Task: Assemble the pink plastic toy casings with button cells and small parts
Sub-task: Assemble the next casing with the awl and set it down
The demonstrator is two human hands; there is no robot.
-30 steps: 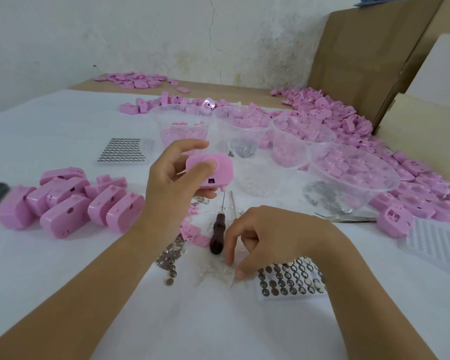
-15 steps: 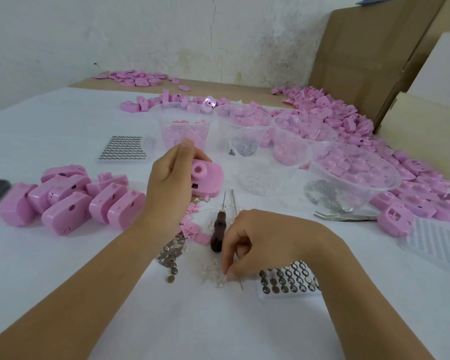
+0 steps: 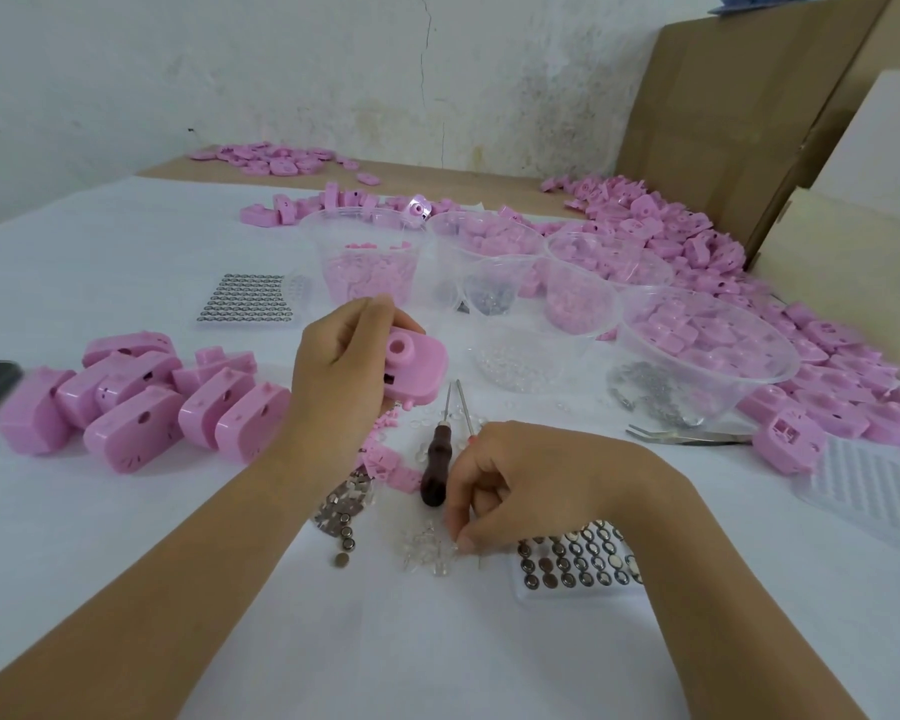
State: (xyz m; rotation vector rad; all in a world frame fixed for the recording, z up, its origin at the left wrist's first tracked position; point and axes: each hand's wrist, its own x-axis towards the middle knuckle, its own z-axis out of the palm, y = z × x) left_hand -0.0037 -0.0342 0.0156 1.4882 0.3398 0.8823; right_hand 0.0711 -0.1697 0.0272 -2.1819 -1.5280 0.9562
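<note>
1. There is one view: a wide-angle camera worn on the person's head, facing forward and tilted down over the white table (image 3: 411,641).
2. It sits close to the work. Both forearms enter from the bottom edge. The left hand (image 3: 333,376), gripping a pink casing (image 3: 417,371), is at 9 o'clock from centre, and the right hand (image 3: 520,485) is at 5 o'clock.
3. At 12 o'clock the view reaches the wall (image 3: 281,70), and at 2 o'clock the cardboard boxes (image 3: 723,122).
</note>
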